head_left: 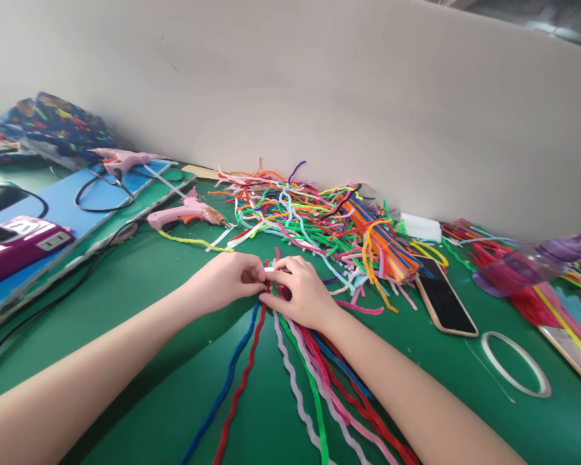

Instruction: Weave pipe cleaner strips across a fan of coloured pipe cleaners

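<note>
The green bench (145, 400) spreads under everything, with a pale wall (290, 97) behind it. On my left lies a blue board (90, 184). Beyond my hands is a tangled heap of pipe cleaners (290, 213) in many colours, with a thick orange and blue bundle (380, 236) at its right side.

Nearer me, long pipe cleaners (295, 381) in blue, red, pale lilac, green and pink fan out from under my fingers towards me, some passing beside my right forearm. Their far ends are at my fingertips, near the middle of the bench.

My left hand (230, 281) comes in from the left, its thumb and forefinger pinched together at a small white strip. My right hand (297, 287) faces it, fingers bent and thumb apart from the forefinger, around the same ends; I cannot tell how firmly it grips.

A purple bottle (523, 265) lies tilted at the far right, and a magenta power strip (22, 248) sits at the far left. One pink glue gun (186, 212) rests on the bench, another (121, 160) on the blue board. A phone (446, 298) lies right of the heap, with a white ring of tape (516, 365) nearby. Smallest is the white strip (270, 269) across the pipe cleaners between my hands.
</note>
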`<state>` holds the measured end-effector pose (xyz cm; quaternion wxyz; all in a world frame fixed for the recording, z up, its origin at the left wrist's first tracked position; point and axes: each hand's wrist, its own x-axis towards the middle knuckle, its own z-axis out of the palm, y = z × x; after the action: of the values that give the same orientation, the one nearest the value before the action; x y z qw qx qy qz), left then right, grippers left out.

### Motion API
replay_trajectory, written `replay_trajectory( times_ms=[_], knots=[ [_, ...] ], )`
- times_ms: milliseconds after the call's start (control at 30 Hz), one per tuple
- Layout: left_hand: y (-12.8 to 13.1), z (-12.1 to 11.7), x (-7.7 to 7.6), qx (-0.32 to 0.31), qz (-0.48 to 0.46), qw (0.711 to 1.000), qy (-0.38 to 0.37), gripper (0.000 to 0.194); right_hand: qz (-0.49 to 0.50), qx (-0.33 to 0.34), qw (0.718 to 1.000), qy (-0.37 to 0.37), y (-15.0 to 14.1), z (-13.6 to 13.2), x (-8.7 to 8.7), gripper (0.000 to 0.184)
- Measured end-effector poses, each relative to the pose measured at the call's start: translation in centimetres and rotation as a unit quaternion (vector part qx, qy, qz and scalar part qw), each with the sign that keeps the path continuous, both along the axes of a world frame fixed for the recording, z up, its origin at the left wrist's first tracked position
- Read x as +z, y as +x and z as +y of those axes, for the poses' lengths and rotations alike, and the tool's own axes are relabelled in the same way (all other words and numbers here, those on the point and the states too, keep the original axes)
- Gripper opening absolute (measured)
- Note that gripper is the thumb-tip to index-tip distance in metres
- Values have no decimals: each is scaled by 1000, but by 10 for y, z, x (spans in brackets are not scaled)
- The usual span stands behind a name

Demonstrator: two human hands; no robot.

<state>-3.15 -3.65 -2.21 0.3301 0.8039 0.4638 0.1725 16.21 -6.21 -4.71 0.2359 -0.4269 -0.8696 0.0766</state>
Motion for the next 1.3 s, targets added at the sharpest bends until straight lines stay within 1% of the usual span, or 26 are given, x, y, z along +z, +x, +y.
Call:
replay_trajectory(
  times_ms=[133,267,333,433,533,633,767,867,933,1033,1167,1233,1300],
  knots=[
    [0,3,-5,18,-46,998,-44,13,-12,-13,999,28,-5,-4,2,37],
    [0,5,-13,16,-70,996,-58,13,-45,-30,997,60,-10,-7,4,33],
    [0,5,-14,11,-82,995,-57,13,-45,-33,997,58,-12,-8,4,30],
    [1,3,-13,12,-88,995,-46,15,-27,-32,999,30,-12,-6,3,30],
    [1,1,-9,24,-61,998,-4,15,-11,-41,999,-4,-12,-3,2,29],
    [1,0,-6,21,-29,999,34,12,-3,-45,999,-17,-12,-2,1,25],
    [-1,2,-4,10,-2,999,45,10,0,-42,999,-16,-11,-3,2,19],
    [-6,5,-3,8,19,999,43,13,-6,-32,999,-9,-10,-3,3,17],
    [-10,6,-2,16,48,997,55,17,-10,-20,1000,0,-9,-3,3,16],
    [-16,6,3,20,115,989,85,20,-10,-11,1000,7,-8,-2,4,15],
    [-24,7,10,29,196,973,118,19,-12,-10,1000,-1,-8,-1,5,14],
    [-29,7,12,26,219,968,123,18,-13,-10,1000,-2,-8,-1,5,15],
    [-35,8,14,9,234,965,115,17,-14,-10,1000,-2,-8,-1,5,15]
  ],
)
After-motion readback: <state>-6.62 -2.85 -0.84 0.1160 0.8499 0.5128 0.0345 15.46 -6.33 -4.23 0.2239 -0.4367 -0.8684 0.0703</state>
